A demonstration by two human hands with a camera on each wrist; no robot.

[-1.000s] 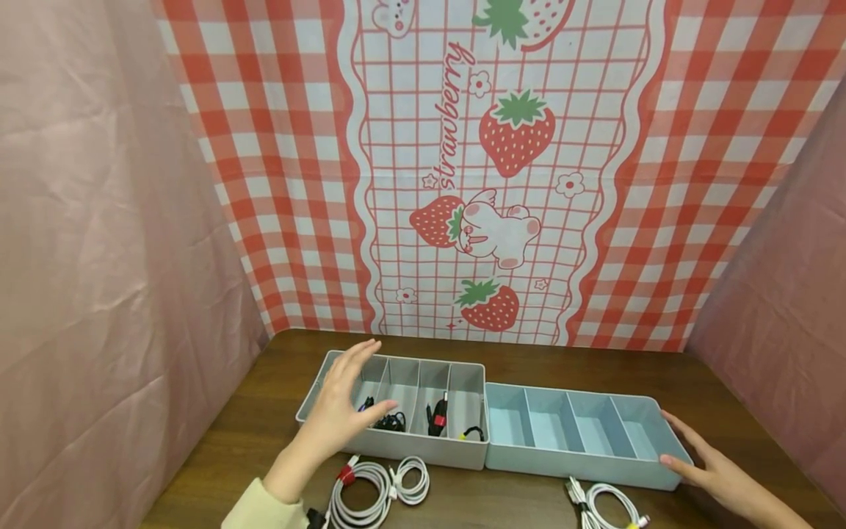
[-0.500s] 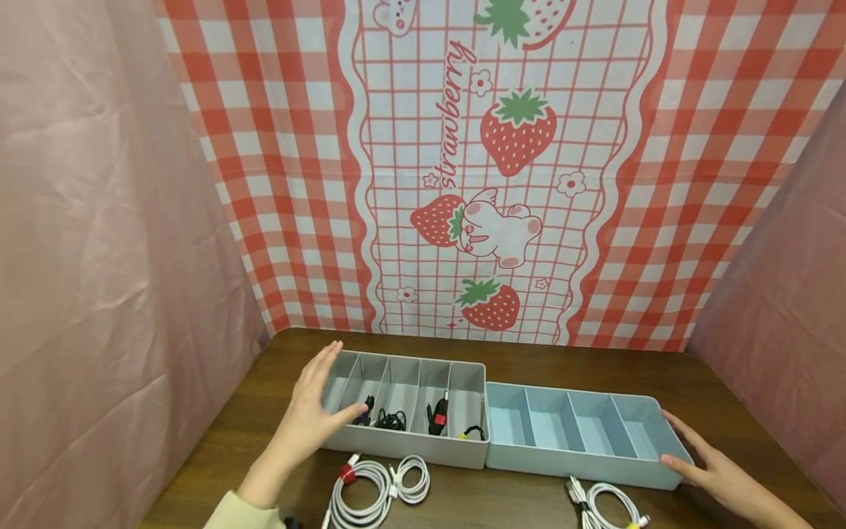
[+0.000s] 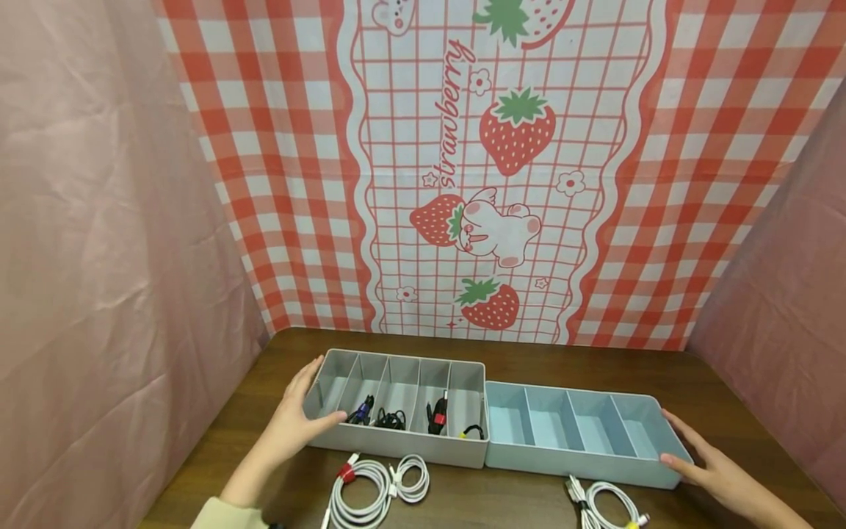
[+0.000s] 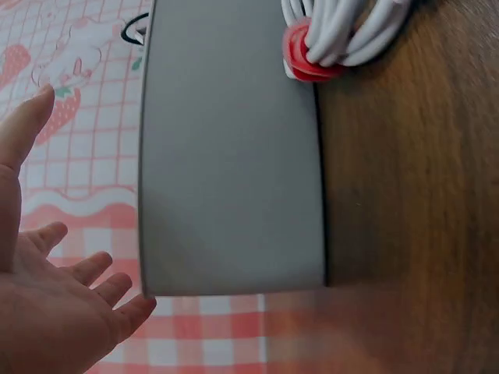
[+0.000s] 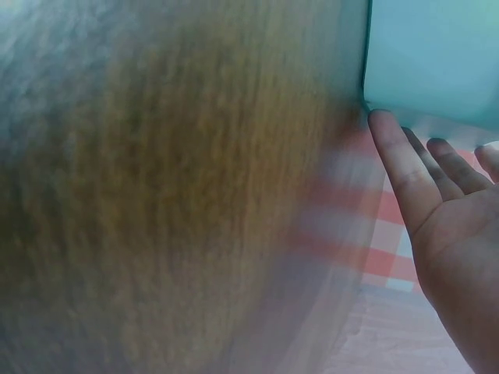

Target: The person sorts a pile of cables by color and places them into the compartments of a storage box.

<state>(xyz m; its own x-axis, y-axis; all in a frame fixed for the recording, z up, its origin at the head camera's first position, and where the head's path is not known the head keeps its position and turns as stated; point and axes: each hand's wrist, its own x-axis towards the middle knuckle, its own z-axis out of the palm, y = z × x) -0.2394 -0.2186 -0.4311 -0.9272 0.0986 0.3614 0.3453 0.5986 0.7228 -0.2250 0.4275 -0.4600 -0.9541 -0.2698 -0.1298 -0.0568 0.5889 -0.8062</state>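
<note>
Hands at gry bin, blu bin; cloth txt: "strawberry", sideways.

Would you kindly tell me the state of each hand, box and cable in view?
Grey box: open-topped, cables inside.
Blue box: open-topped, divided.
Dark cables: lying in compartments.
Large white cable: coiled, strapped in red.
Small white cable: coiled.
White cable near blue box: coiled.
Left hand: spread, beside grey box.
Right hand: straight-fingered, touching blue box.
</note>
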